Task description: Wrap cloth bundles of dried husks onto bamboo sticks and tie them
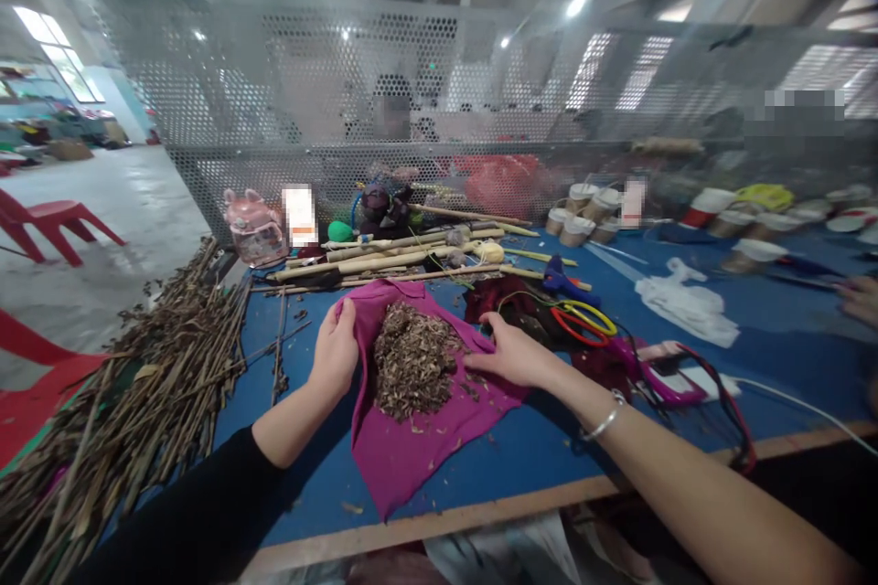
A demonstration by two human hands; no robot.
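A magenta cloth (404,471) lies spread on the blue tabletop, with a heap of brown dried plant bits (415,361) on it. My left hand (337,349) grips the cloth's raised left edge, thumb on top and the other fingers mostly hidden behind. At the cloth's right side, my right hand (511,352) has thumb and fingers apart, fingertips touching the cloth beside the heap. No object shows between them. A silver bracelet is on the right wrist.
Bundled dry stalks (157,393) lie at the left. Behind the cloth are long sticks (384,263); a pink bottle (255,228) stands near the perforated metal screen (357,64). Purple scissors (658,375), a white plastic bag (690,302) and paper cups (577,228) are at the right, with another person's hand (861,300).
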